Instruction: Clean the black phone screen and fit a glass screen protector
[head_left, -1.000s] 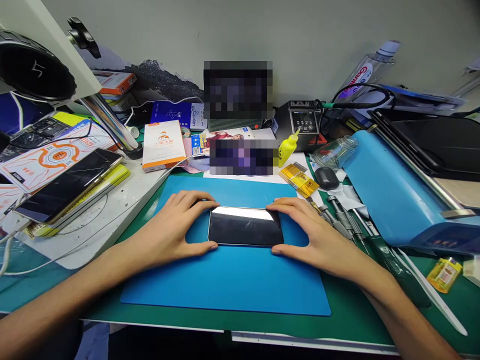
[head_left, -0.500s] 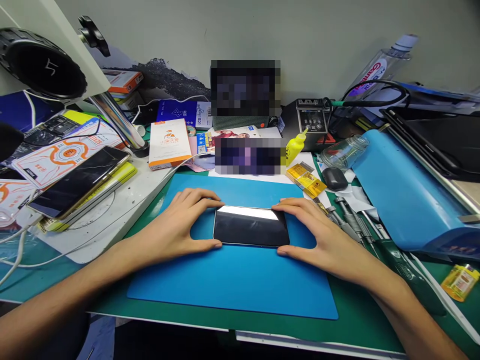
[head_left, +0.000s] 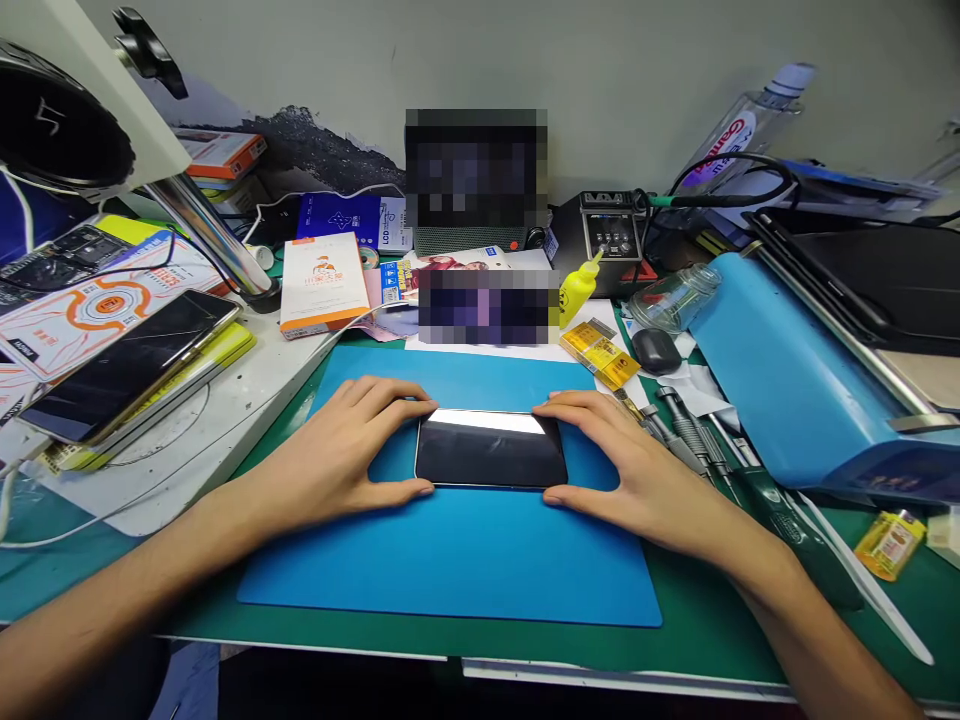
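Note:
A smartphone (head_left: 491, 455) with a dark, glossy screen lies sideways on the blue work mat (head_left: 450, 560), a bright reflection along its far edge. My left hand (head_left: 352, 445) grips the phone's left end, thumb at the near corner and index finger at the far corner. At the other end, my right hand (head_left: 615, 460) holds it the same way, between thumb and fingers. The screen faces up and nothing covers its middle.
Left, another phone (head_left: 135, 360) rests on a stack on a white base plate (head_left: 262, 400). Behind the mat stand a white-and-orange box (head_left: 326, 285) and a yellow bottle (head_left: 577, 292). Screwdrivers (head_left: 686, 425), a blue machine (head_left: 795, 390) and a small orange-yellow container (head_left: 890, 545) lie right.
The camera view has turned slightly to the right, so the scene sits further left. Both hands keep the same hold, and the phone stays in place on the mat.

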